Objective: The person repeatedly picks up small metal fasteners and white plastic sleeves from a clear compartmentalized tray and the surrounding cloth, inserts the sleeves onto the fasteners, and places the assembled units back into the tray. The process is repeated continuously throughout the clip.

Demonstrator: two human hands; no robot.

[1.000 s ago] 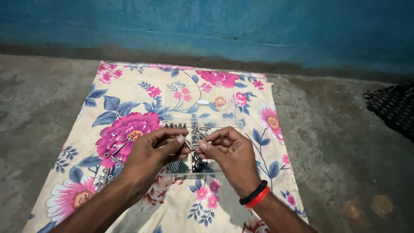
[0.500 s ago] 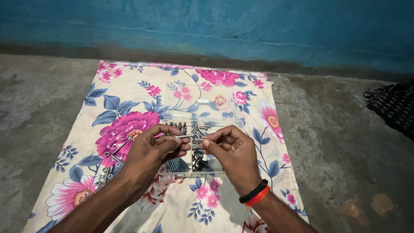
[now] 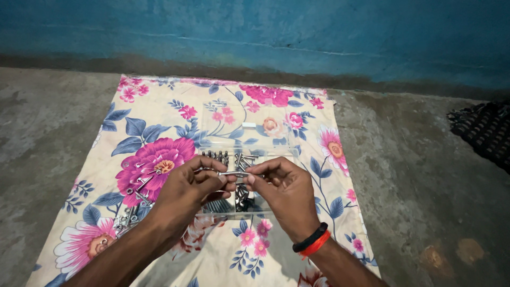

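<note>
My left hand and my right hand meet over a clear plastic box that lies open on a floral cloth. Both hands pinch the ends of one small metal bolt, held level between the fingertips. Several dark metal screws and bolts lie inside the box, partly hidden by my fingers. My right wrist wears a black and an orange band.
Loose metal bolts are scattered on the cloth left of my left hand. The cloth lies on a grey concrete floor below a blue wall. A dark woven mat is at the right edge.
The hands have lifted slightly and drawn the bolt out level between them; the right fingers now grip its right end more closely.
</note>
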